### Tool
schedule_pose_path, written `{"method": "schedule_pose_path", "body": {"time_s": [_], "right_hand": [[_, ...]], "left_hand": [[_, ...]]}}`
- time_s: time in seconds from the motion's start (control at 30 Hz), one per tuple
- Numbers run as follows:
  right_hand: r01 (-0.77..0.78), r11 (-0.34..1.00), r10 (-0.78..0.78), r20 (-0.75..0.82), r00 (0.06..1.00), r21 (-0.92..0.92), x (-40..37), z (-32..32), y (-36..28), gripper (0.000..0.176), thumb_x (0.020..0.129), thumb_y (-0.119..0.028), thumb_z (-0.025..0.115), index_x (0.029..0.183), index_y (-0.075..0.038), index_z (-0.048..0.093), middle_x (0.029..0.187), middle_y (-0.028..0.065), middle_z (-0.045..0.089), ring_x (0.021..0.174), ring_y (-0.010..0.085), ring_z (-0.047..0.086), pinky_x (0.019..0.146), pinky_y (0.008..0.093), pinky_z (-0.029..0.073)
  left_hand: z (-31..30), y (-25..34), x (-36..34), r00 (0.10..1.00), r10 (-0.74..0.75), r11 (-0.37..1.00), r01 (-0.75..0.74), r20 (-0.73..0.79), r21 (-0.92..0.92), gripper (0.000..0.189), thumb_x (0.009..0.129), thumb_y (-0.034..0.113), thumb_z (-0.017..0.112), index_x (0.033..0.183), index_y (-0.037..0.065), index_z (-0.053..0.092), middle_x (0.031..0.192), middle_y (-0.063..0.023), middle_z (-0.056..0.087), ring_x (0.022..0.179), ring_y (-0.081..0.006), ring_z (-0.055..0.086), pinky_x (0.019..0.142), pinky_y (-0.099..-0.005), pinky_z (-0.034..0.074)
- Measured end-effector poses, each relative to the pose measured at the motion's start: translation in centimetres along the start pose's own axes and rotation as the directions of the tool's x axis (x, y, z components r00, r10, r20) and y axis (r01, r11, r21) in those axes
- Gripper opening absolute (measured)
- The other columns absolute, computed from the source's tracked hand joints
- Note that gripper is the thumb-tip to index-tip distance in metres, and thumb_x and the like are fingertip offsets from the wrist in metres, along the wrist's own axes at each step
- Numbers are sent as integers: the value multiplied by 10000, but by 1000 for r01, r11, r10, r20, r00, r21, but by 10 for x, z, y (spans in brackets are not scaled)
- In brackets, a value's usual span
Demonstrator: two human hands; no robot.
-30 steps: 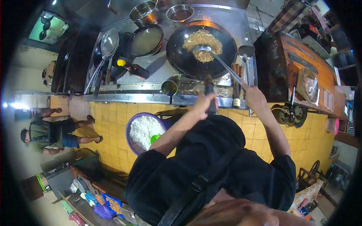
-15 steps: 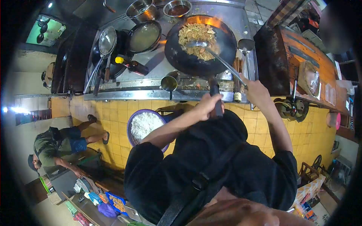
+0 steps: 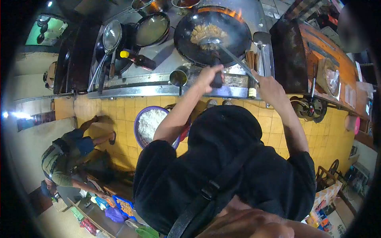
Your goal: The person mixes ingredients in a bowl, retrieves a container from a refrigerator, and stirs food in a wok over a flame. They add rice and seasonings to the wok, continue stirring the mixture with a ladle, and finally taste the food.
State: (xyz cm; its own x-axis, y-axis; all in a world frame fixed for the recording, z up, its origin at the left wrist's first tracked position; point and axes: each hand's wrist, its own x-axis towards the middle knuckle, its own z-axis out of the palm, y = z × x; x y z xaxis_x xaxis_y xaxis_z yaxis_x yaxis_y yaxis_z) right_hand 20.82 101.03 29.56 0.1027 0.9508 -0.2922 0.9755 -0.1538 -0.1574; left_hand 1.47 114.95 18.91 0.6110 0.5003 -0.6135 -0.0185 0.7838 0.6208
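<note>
My left hand (image 3: 209, 78) is closed around the handle of a black wok (image 3: 183, 47) over the burner. Brown fried food (image 3: 204, 32) lies heaped in the wok, with flames along its far rim. My right hand (image 3: 270, 89) grips the long handle of a metal ladle (image 3: 234, 58). The ladle's bowl rests against the near side of the food, partly covering it. Beside my right hand stands a bundle of thin sticks (image 3: 251, 59). A second ladle (image 3: 261, 39) lies right of the wok.
On the stove's left are a pan of liquid (image 3: 151, 32), strainers (image 3: 112, 35), a yellow-capped bottle (image 3: 141, 61) and a metal cup (image 3: 178, 78). A purple basket of white rice (image 3: 151, 123) stands low on the left. Another person (image 3: 67, 158) bends over a counter at lower left.
My left hand has moved forward with the wok handle, and the wok tilts differently. The spread food is now a smaller-looking heap. The other person has reached further along the counter.
</note>
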Motion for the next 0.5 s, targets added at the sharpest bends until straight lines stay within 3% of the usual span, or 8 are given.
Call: {"method": "schedule_pose_path", "body": {"time_s": [0.03, 0.1, 0.23, 0.27, 0.3, 0.37, 0.43, 0.5], "right_hand": [[1, 1000, -1, 3, 1000, 1, 2, 5, -3, 541, 828, -17, 457, 1360, -108, 413, 817, 219, 649, 757, 352, 659, 675, 461, 537], [-104, 995, 104, -29, 994, -2, 17, 17, -7, 546, 813, -4, 462, 1352, -81, 416, 804, 229, 645, 769, 375, 652, 679, 476, 532], [-89, 987, 95, -38, 995, 134, 14, 12, -7, 540, 806, 9, 456, 1341, -52, 418, 794, 255, 633, 774, 403, 640, 692, 492, 521], [-62, 982, 69, -33, 997, 181, 11, 10, 0, 599, 801, -76, 527, 1375, -183, 394, 795, 275, 612, 770, 448, 609, 732, 503, 507], [-63, 981, 69, -23, 997, 182, 8, 5, 1, 599, 801, -76, 527, 1375, -183, 394, 795, 275, 612, 770, 448, 609, 732, 503, 507], [-66, 989, 61, 41, 997, 135, 5, -3, 0, 583, 809, -63, 509, 1370, -178, 402, 787, 277, 614, 784, 441, 614, 742, 498, 506], [-110, 988, 110, 8, 994, 107, 13, 21, -4, 575, 819, -46, 484, 1373, -173, 399, 780, 277, 615, 786, 436, 619, 739, 498, 504], [-139, 987, 148, -100, 984, 86, 29, 46, 2, 564, 824, -37, 469, 1370, -164, 405, 781, 267, 621, 769, 435, 621, 728, 506, 501]], "left_hand": [[-13, -4, 17, 998, 60, 995, -59, 16, -86, 175, 833, 218, 612, 767, 59, 578, 629, -58, 582, 511, -178, 571, 509, -333, 498], [22, -22, -17, 964, 61, 998, -68, -257, -17, 160, 832, 188, 613, 776, 43, 571, 623, -68, 563, 516, -180, 567, 481, -335, 487], [45, -49, -69, 998, -68, 998, 68, 10, 12, 188, 860, 179, 579, 845, -2, 531, 663, -89, 566, 532, -198, 570, 492, -356, 495], [41, -43, -64, 996, -89, 994, 87, 27, 69, 187, 876, 193, 557, 874, 7, 533, 667, -82, 566, 546, -196, 574, 504, -348, 494], [36, -25, -56, 986, -166, 983, 166, -11, 73, 194, 888, 231, 566, 831, 45, 561, 671, -58, 565, 569, -171, 580, 520, -300, 484], [10, -3, -18, 1000, 27, 981, -26, -2, 192, 237, 874, 272, 595, 794, 49, 572, 651, -60, 575, 552, -175, 569, 535, -331, 475], [-4, -6, 7, 992, 95, 995, -95, -81, -2, 203, 872, 246, 599, 803, 59, 561, 652, -58, 572, 554, -172, 563, 523, -331, 462], [6, -36, -5, 977, 177, 980, -164, -120, 108, 193, 862, 199, 585, 799, 24, 535, 626, -70, 568, 516, -186, 566, 471, -333, 454]]}}
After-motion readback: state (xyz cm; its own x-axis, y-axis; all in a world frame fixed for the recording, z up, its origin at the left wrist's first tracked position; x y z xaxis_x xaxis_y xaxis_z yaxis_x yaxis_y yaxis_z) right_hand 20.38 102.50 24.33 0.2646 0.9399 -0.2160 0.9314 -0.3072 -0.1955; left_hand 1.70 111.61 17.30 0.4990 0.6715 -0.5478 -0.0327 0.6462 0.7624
